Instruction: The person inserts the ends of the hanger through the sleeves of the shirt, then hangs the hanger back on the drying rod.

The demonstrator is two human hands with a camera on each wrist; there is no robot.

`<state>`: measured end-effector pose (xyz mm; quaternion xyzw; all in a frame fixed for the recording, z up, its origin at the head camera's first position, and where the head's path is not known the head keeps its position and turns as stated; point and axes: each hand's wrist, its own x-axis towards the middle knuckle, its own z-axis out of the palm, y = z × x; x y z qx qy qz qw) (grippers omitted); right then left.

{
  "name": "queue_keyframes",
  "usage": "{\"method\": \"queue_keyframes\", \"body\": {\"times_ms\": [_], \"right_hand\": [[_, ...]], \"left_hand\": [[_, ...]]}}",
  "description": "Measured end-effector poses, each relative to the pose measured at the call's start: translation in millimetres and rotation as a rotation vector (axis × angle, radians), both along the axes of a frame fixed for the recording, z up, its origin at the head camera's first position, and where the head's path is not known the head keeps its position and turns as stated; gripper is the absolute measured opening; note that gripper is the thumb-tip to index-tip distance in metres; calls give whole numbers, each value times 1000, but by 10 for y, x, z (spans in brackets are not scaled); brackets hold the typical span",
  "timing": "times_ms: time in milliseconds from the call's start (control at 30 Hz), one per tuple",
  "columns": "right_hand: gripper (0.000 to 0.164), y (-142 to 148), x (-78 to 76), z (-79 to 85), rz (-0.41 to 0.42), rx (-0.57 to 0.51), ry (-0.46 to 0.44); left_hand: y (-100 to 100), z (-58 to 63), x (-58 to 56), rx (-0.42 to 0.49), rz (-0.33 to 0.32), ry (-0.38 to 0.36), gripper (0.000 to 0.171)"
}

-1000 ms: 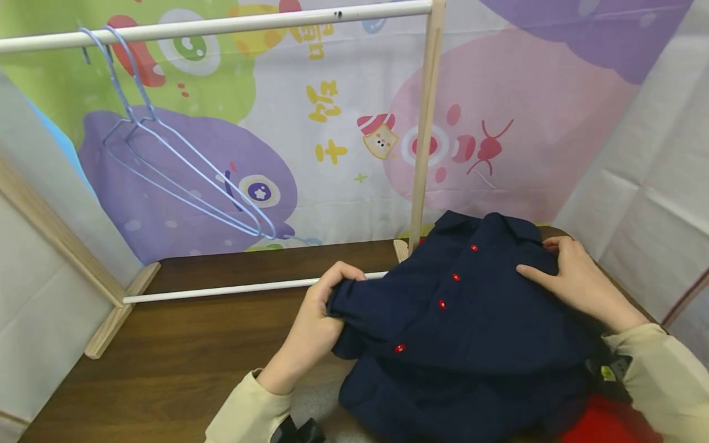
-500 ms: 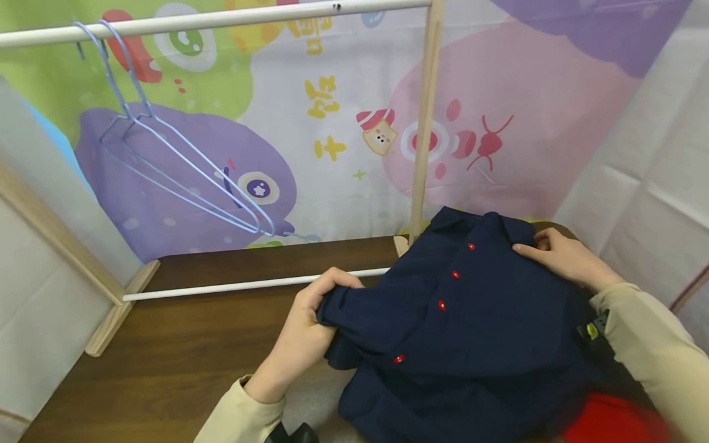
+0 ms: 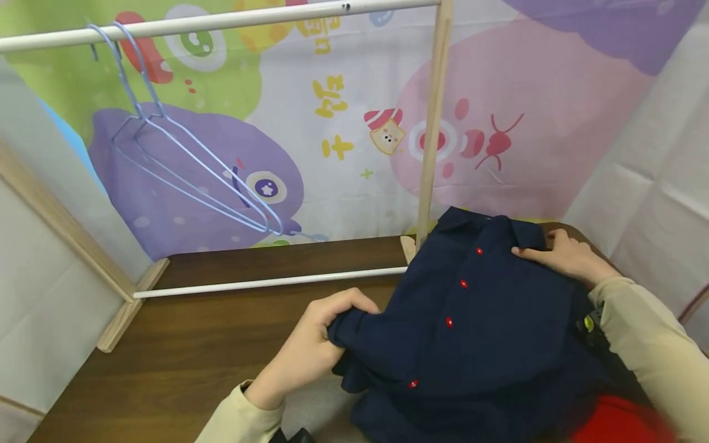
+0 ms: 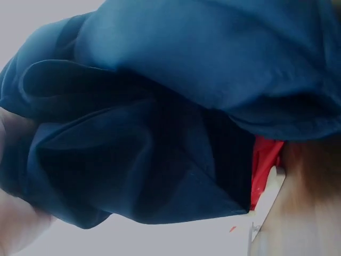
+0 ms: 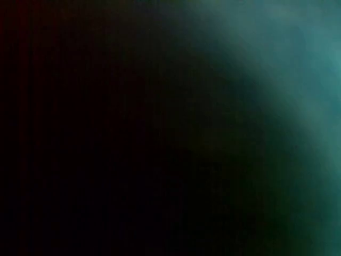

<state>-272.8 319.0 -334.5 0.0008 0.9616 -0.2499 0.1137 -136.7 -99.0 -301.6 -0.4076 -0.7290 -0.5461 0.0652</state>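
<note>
A navy shirt [image 3: 498, 320] with a collar and red buttons is spread between my two hands at the right of the head view. My left hand [image 3: 318, 338] pinches the end of its sleeve, thumb below and fingers over the top. At the opposite shoulder, just under the collar, my right hand [image 3: 570, 255] grips the cloth between thumb and fingers. Folds of the sleeve [image 4: 96, 160] fill much of the left wrist view, with part of the left hand at its left edge. The right wrist view is almost wholly dark, covered by blurred cloth.
Two pale blue hangers [image 3: 194, 166] hang from the white rail [image 3: 221, 23] of a wooden rack at the left. The rack's lower white bar [image 3: 271, 283] runs just above the brown table [image 3: 210, 344]. Something red [image 3: 620, 421] lies at the lower right.
My right hand has shifted from the shirt's side up to the shoulder near the collar and taken hold there. The left hand, still pinching the sleeve, has dipped lower.
</note>
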Motion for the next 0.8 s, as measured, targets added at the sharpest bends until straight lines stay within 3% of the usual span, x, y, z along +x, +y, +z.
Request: {"method": "queue_keyframes", "body": {"times_ms": [167,333,533,667,800], "right_hand": [[100,97,-92,-80,44,-110,-117],[84,149,-126,-112,31,-135,-72],[58,183,-127,-88,-17,-145,65],[56,176,-124,-58,0,-135,227],[57,101,-96,4,-41,-178,413]], "left_hand": [[47,-7,43,-75,-34,176,23],[48,-9,77,-103,-24,201,18],[7,11,76,-114,-7,218,13],[-12,51,73,-108,3,232,15],[-34,77,81,-98,10,241,19]]}}
